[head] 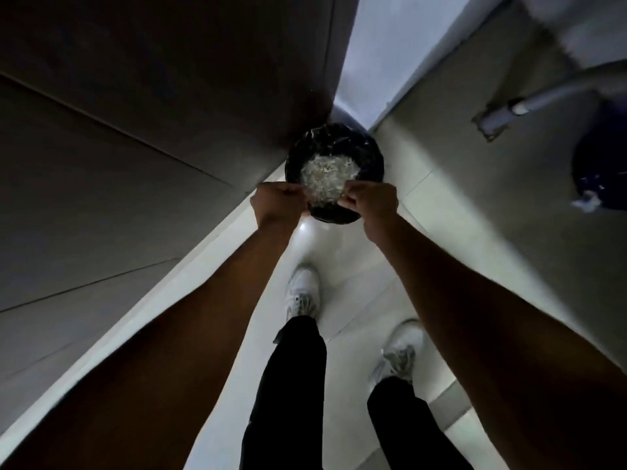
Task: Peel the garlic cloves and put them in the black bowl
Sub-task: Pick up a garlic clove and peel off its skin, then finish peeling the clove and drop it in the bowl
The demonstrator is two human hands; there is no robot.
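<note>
Fingers of left hand (278,203) and right hand (373,206) curled over black bowl's (368,157) near rim.

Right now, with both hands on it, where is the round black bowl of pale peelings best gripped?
By its rim, on opposite sides. The round black bowl is wide, level and heaped with pale peelings, so the left hand and right hand pinching the near rim from either side probably keeps it from tipping.

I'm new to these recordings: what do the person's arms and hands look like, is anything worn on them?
Both forearms are bare, with no sleeves in view. The left hand and right hand wear no gloves; no watch or ring is visible.
</note>
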